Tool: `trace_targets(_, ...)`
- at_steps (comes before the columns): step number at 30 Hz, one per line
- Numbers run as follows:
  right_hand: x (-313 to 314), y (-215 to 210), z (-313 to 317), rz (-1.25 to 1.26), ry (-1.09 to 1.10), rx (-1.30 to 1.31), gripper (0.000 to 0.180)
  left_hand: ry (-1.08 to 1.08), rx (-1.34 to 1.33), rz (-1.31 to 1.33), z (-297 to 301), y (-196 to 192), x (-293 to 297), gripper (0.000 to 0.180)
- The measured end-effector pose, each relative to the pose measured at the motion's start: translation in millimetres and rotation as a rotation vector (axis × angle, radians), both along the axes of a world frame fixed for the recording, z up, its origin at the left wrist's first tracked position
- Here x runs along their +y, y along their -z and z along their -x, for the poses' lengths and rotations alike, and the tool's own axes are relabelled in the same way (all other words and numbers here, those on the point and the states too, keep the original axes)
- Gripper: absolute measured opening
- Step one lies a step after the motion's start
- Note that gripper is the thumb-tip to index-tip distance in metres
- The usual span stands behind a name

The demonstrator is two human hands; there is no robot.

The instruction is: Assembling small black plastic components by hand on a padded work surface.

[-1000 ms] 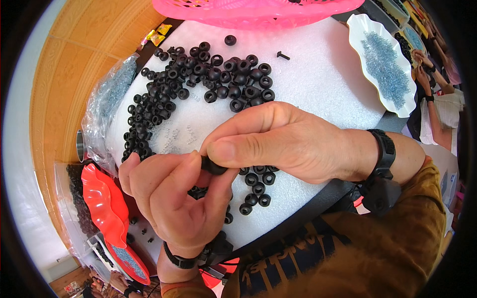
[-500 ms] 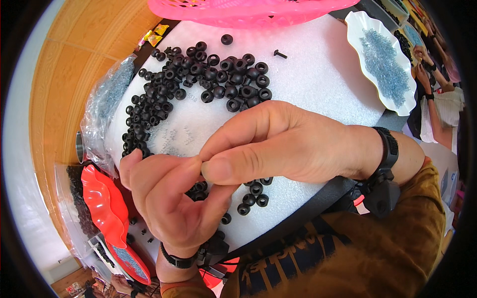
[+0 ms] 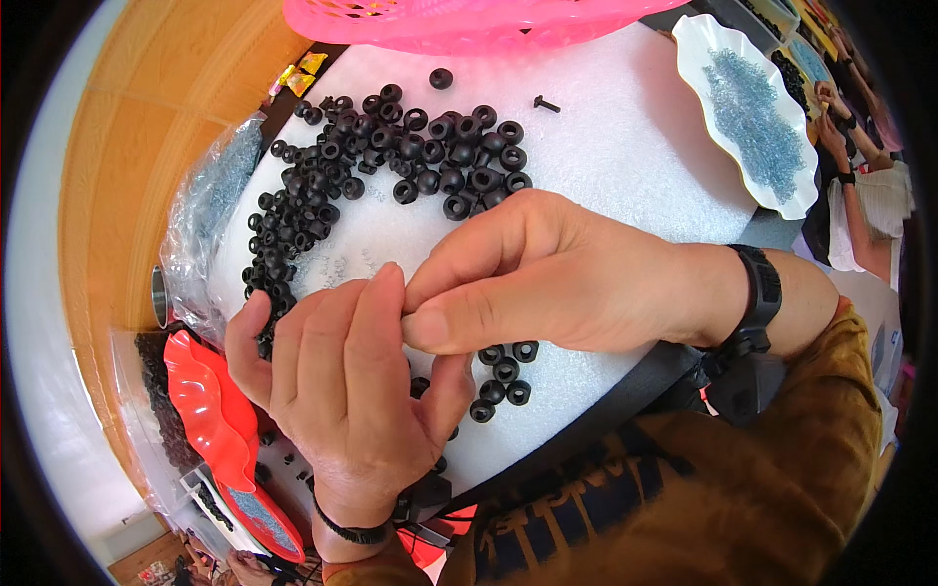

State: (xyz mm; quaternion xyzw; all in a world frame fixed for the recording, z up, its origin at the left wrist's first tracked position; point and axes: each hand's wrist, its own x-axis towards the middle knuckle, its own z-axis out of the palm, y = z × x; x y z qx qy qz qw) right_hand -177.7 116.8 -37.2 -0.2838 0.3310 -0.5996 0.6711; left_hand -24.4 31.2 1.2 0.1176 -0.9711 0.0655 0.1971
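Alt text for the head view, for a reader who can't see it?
Two bare hands, left hand and right hand, meet fingertip to fingertip over a white foam pad strewn with black rubber rings. A white dish of small bluish parts sits upper right.

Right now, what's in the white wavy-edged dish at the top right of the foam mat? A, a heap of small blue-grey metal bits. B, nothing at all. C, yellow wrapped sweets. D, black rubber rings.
A: the white wavy-edged dish holds a heap of small blue-grey metal bits, while the black rubber rings lie loose on the white foam mat instead.
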Motion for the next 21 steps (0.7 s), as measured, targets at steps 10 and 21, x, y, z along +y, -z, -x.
trace_targets(10, 0.3, -5.1, -0.4, 0.032, -0.042, 0.070, 0.025, 0.084, 0.021, 0.022, -1.2, 9.2, -8.7, 0.036)
trace_targets(21, 2.7, -8.4, 0.6, 0.028, -0.160, -0.103, 0.025, 0.150, 0.224, 0.030, -1.9, 17.7, -16.3, 0.044)
